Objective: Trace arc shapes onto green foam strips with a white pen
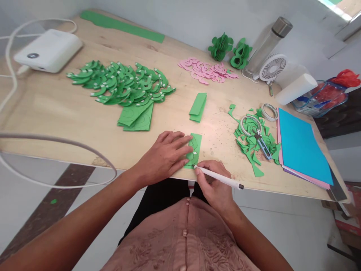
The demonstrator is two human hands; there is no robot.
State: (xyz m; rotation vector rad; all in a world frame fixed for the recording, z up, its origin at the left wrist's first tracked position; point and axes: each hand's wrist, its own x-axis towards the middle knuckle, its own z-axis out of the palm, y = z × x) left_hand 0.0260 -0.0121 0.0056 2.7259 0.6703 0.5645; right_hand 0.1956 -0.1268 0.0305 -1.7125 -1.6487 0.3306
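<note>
My left hand (pixel 166 154) lies flat, fingers spread, their tips pressing on a small green paper piece (pixel 199 141) at the table's front edge. A curved green cutout with a white patch, partly hidden by the fingers, rests on that piece. In my right hand (pixel 216 188) is a white pen (pixel 222 178), its tip at the lower right of the green piece. A folded green paper strip (pixel 198 106) lies just beyond. Left of it, green pieces with drawn curves (pixel 138 116) are stacked below a heap of curved green cutouts (pixel 124 82).
Green scraps (pixel 251 139) lie to the right under a tape roll (pixel 250 125) and small blue-handled scissors (pixel 263 146). Beside them are coloured sheets (pixel 304 146). Pink cutouts (pixel 207 69), a bottle (pixel 265 49) and a fan (pixel 272 67) stand farther back. A cable (pixel 84 146) loops at left.
</note>
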